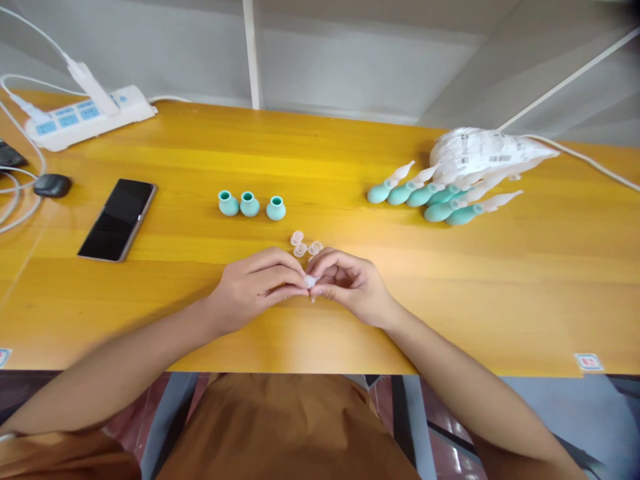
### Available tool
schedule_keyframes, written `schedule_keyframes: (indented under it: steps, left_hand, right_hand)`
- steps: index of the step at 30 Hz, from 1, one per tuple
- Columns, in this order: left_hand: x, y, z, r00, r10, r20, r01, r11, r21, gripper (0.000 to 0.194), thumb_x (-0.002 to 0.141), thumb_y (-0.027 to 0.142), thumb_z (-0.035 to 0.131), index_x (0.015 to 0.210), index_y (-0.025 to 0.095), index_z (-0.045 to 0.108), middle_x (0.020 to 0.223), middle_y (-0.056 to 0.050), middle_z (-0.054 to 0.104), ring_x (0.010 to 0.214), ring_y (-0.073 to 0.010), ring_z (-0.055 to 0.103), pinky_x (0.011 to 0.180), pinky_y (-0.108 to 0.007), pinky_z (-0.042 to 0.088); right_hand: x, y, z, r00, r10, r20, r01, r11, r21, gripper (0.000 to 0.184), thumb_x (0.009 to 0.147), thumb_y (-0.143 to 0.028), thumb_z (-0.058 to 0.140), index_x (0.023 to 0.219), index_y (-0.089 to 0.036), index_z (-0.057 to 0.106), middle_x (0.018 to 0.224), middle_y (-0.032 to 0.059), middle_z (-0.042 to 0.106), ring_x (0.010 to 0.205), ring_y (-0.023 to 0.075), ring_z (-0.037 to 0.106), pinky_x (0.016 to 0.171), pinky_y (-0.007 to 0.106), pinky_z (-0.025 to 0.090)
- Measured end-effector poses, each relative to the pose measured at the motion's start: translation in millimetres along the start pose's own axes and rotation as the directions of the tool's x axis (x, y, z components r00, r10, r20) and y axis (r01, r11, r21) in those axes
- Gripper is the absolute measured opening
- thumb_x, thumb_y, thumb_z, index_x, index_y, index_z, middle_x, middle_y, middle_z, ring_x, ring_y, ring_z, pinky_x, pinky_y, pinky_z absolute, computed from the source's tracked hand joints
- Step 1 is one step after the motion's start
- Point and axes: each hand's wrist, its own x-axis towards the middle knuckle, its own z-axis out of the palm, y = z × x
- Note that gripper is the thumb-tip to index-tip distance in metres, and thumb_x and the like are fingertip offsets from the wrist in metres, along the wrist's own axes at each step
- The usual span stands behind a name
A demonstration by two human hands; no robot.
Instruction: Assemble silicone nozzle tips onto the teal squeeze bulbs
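Observation:
Near the front edge of the table, my left hand [257, 283] and my right hand [357, 283] meet fingertip to fingertip. Both pinch a small translucent plastic piece [311, 282], mostly covered by the fingers. Just beyond them lie several clear ring-shaped plastic connectors [300, 249]; one is partly hidden by my right hand. Farther back, three teal squeeze bulbs [249, 205] stand upright with their round mouths open. On the right, several teal bulbs fitted with translucent pointed nozzles [430, 194] lie on their sides in a cluster.
A crumpled white plastic bag [480, 153] sits behind the nozzled bulbs. To the left are a dark-screened phone [118, 220], a black mouse [53, 185] and a white power strip [95, 117] with cables. A grey partition [350, 60] borders the wooden table [500, 300] at the back.

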Motion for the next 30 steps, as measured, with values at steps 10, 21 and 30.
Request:
schedule_keyframes:
  steps: [10,21,30]
  left_hand:
    - [1.8,0.0,-1.0,0.999,0.033,-0.008,-0.033,0.998,0.051,0.014,0.106,0.009,0.077,0.115,0.019,0.079,0.108,-0.006,0.083,0.095,-0.0162,0.08,0.089,-0.028,0.067]
    - [-1.5,-1.6,1.5,1.0,-0.008,-0.019,0.01,0.995,0.097,0.008,0.109,0.019,0.077,0.116,0.022,0.079,0.107,-0.005,0.083,0.095,-0.0163,0.08,0.088,-0.028,0.067]
    - [1.7,-0.7,-2.2,0.994,0.105,0.012,-0.106,0.98,0.167,0.026,0.106,0.014,0.079,0.132,0.021,0.077,0.113,-0.008,0.084,0.095,-0.0184,0.08,0.087,-0.032,0.065]
  right_hand:
    - [-0.9,-2.4,0.1,0.999,0.0,-0.034,0.001,1.0,0.021,0.022,0.095,-0.028,0.095,0.105,-0.021,0.077,0.102,0.0039,0.083,0.086,0.0151,0.084,0.075,0.027,0.07]
    - [-2.1,-1.1,1.3,0.999,-0.002,-0.039,0.002,1.0,0.005,0.022,0.094,-0.025,0.095,0.106,-0.021,0.077,0.106,0.0053,0.084,0.086,0.0148,0.084,0.077,0.027,0.071]
    - [-0.3,-3.2,-0.7,0.998,-0.004,-0.058,0.006,0.999,0.037,0.026,0.094,-0.032,0.095,0.105,-0.021,0.075,0.097,0.0035,0.083,0.084,0.0162,0.084,0.076,0.029,0.071]
